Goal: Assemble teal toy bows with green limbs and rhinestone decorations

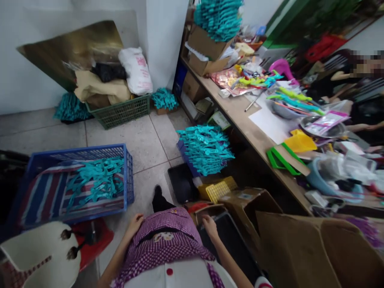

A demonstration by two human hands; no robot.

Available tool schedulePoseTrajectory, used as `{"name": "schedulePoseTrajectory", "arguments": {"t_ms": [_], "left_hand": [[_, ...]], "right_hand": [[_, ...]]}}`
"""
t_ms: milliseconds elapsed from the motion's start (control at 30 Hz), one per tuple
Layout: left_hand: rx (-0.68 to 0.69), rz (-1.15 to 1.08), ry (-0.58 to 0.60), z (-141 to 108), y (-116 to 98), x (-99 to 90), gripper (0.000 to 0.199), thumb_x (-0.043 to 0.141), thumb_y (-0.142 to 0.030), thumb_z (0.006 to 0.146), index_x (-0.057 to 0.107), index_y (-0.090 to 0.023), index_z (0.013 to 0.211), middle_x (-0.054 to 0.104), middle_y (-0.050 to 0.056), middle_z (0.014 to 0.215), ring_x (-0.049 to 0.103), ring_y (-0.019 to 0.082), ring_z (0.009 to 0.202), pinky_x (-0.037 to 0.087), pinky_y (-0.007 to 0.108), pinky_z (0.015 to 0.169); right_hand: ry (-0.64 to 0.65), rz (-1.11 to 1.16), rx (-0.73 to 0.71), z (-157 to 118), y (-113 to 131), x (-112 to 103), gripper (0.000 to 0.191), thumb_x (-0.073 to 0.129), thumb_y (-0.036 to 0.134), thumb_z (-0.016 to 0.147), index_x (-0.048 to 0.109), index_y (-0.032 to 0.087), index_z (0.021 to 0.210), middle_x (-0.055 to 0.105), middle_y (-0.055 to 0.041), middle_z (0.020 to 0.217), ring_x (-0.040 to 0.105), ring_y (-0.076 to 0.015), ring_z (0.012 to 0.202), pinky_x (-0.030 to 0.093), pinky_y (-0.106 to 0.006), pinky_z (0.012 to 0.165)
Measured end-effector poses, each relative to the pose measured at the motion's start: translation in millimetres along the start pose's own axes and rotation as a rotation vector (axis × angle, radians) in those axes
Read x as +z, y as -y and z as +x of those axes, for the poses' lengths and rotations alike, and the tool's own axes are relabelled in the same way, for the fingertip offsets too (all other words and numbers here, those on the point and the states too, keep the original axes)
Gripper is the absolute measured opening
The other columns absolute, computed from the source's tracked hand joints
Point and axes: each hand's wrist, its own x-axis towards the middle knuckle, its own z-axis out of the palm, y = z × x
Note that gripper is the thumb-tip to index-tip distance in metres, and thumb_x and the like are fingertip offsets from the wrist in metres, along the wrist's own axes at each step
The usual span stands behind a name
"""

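My left hand point(135, 225) hangs beside the purple checked apron point(168, 222) I wear, with loosely bent fingers and nothing visible in it. On the other side of the apron is my right hand point(211, 227), above a black tray point(231, 236); its fingers are slightly apart and it appears to hold nothing. To the left, a blue crate point(129, 180) lined with a striped cloth contains loose teal plastic pieces point(100, 180). A neatly stacked pile of similar teal pieces point(207, 148) stands ahead on the right, next to the workbench.
A long workbench point(237, 116) runs along the right, crowded with bowls and plastic parts. Cardboard boxes point(288, 244) stand below it. A green crate point(120, 114) is by the wall. At lower left is a white chair point(45, 244). Another person point(339, 78) sits beyond the bench.
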Motion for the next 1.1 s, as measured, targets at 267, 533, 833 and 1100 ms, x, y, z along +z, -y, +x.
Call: {"name": "schedulePoseTrajectory", "arguments": {"t_ms": [267,533,833,1100], "left_hand": [[0.006,-0.032,-0.092,73,-89,-47.1,0.037,0.047,-0.033,0.079,0.070,-0.016,0.104,0.073,0.011,0.118,0.067,0.025,0.113,0.047,0.038,0.105],[0.022,0.007,-0.111,168,-165,-113.7,0.020,0.060,-0.038,0.069,0.070,-0.024,0.079,0.077,0.008,0.100,0.070,0.032,0.106,0.052,0.043,0.100],[0.184,-0.009,-0.062,338,-345,-195.2,0.030,0.062,-0.041,0.069,0.070,-0.017,0.086,0.075,0.012,0.103,0.069,0.029,0.106,0.053,0.039,0.095],[0.238,-0.116,0.031,443,-517,-182.6,0.039,0.065,-0.044,0.074,0.071,-0.016,0.099,0.075,0.012,0.104,0.071,0.025,0.097,0.054,0.039,0.091]], "right_hand": [[0.202,0.000,-0.111,162,140,9,0.027,0.050,0.029,0.070,0.071,0.020,0.086,0.074,-0.0059,0.093,0.069,-0.0210,0.086,0.052,-0.030,0.080],[0.170,0.082,-0.081,244,233,31,0.024,0.051,0.028,0.069,0.070,0.020,0.081,0.073,-0.0039,0.082,0.068,-0.0201,0.075,0.051,-0.031,0.075],[0.080,0.324,0.104,290,296,38,0.025,0.053,0.034,0.062,0.067,0.020,0.078,0.071,-0.0035,0.080,0.065,-0.0176,0.060,0.050,-0.030,0.061],[-0.102,0.612,0.371,386,337,-8,0.018,0.055,0.036,0.057,0.058,0.022,0.068,0.063,-0.0027,0.063,0.064,-0.0189,0.055,0.048,-0.029,0.052]]}}
